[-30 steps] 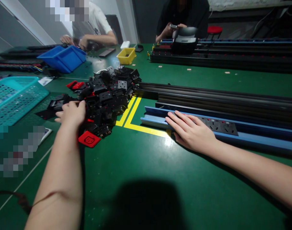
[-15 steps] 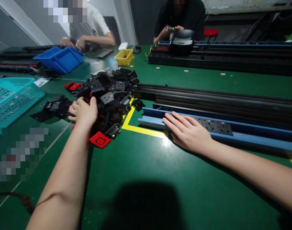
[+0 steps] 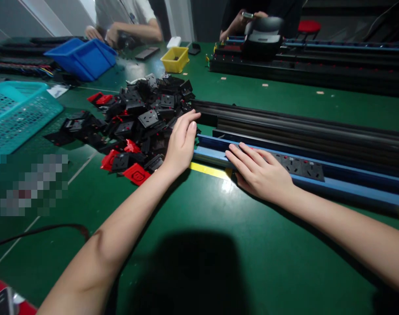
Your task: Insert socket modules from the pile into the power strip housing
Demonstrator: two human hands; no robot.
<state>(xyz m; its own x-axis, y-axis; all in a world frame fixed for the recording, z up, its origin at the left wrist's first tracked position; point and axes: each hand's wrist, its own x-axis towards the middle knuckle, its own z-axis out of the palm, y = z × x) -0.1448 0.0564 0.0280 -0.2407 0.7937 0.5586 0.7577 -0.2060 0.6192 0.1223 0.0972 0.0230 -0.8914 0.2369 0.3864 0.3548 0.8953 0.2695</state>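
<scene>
A long blue metal channel lies across the green table, with black socket modules seated in a row inside it. My right hand rests flat over the channel, its fingers stretched out together across the modules and hiding part of the row. At the channel's left end is my left hand, fingers extended and thumb upright, covering that end; nothing shows in its grasp, and its palm side is partly hidden. Left of it spreads a heap of loose black socket modules mixed with red ones.
Dark channels lie behind the blue one. A turquoise basket, a blue bin and a yellow bin stand to the left and back. Two people sit across the table, near black rails.
My left hand has moved right, from the module heap to the left end of the blue channel. My right hand stays on the channel. The view has tipped slightly downward.
</scene>
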